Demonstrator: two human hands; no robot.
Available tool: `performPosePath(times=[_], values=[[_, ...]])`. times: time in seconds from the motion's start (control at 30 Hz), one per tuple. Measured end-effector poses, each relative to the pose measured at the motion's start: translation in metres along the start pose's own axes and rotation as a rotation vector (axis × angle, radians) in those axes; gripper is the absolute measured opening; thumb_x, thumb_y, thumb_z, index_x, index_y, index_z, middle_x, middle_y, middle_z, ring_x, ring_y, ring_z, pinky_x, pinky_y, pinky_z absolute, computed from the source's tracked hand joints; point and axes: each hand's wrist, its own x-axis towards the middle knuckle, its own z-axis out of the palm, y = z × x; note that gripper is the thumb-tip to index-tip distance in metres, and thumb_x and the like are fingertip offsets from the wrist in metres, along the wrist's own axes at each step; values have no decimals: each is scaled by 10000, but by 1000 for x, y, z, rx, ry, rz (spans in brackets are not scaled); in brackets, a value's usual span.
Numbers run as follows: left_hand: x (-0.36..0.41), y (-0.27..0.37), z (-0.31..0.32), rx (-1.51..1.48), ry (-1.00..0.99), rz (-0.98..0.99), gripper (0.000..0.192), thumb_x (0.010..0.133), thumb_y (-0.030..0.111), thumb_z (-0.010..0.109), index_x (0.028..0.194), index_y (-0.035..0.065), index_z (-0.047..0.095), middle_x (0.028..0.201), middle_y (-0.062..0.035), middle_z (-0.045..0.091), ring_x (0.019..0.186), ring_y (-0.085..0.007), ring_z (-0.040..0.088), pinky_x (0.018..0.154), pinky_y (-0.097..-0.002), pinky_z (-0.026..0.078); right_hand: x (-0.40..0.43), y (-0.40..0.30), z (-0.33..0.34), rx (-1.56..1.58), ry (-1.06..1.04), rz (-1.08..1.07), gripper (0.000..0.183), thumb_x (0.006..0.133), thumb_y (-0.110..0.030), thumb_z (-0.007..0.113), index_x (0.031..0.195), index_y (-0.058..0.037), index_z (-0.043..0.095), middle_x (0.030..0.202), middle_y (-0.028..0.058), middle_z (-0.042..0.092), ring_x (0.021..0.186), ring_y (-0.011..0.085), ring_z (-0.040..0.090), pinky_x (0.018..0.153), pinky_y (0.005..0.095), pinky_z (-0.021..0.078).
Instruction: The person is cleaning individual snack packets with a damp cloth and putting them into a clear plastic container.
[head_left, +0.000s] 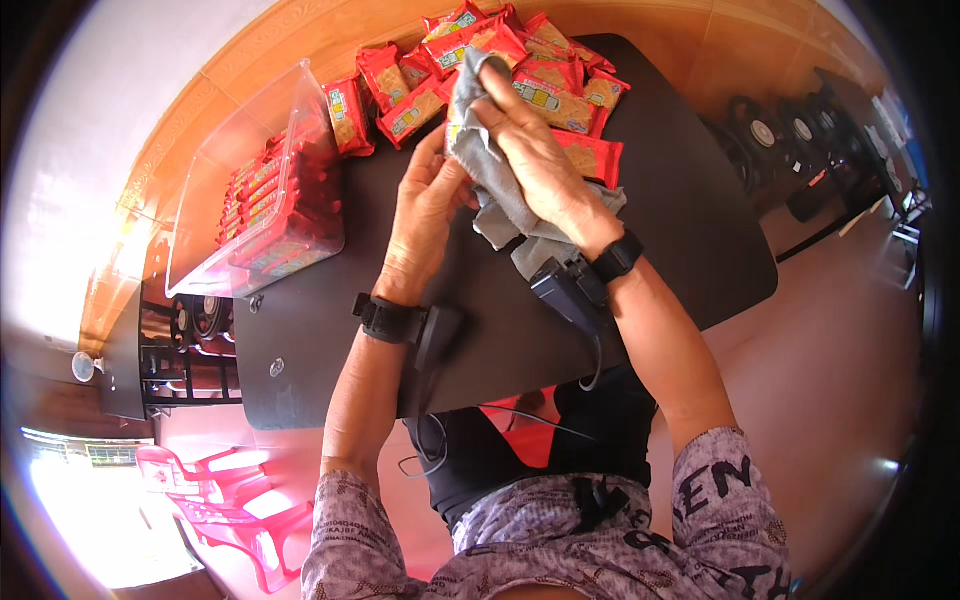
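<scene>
A grey cloth (499, 180) hangs from my right hand (536, 146), whose fingers pinch it near the top. My left hand (427, 202) is close beside it, fingers curled around a small packet that the cloth and fingers mostly cover. Red snack packets (551, 101) with clear windows lie heaped at the table's far side, behind my hands. To the left, a clear plastic bin (255, 217) stands tilted in the view, with rows of similar red packets inside it.
The dark tabletop (675, 217) has rounded corners and meets a tan tiled wall (667, 30). Small clear objects (277, 367) lie near its left edge. Cables hang from the wrist devices. Pink plastic chairs (225, 495) stand at lower left.
</scene>
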Motion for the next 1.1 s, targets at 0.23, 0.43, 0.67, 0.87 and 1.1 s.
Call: performPosePath(times=[0.23,0.43,0.67,0.87,1.1], values=[[-1,3,12,166,50,38,476,850,141,647,1267,37,441,974,-33,595,820,-91,568,662,-236,474,7,1,-20,50,227,5,362,922,-207,565,1236,-52,473,1030,17,582,869,68,546,750,237,473],[-2,4,12,37,32,104,507,851,13,610,1282,83,354,961,-84,613,795,-139,624,757,-281,526,4,6,-12,206,205,222,297,897,-260,602,1103,-63,518,953,20,585,834,85,561,726,265,490],[0,-3,7,23,17,197,531,819,0,621,1274,60,353,1043,-84,559,860,-128,594,768,-280,534,-2,7,2,158,54,257,381,846,-177,669,1150,-65,469,1010,33,572,883,114,573,744,281,502],[1,-1,9,83,-58,131,546,814,-7,622,1291,46,360,1060,-92,561,882,-137,600,756,-281,541,5,8,-15,141,157,233,247,845,-201,671,1007,-59,549,879,21,602,780,111,589,641,271,508],[-3,2,15,54,-98,116,531,843,16,615,1307,55,361,1098,-103,579,848,-151,618,775,-296,533,9,0,-16,335,313,116,210,864,-238,646,976,-70,591,859,22,626,730,108,590,629,264,501]])
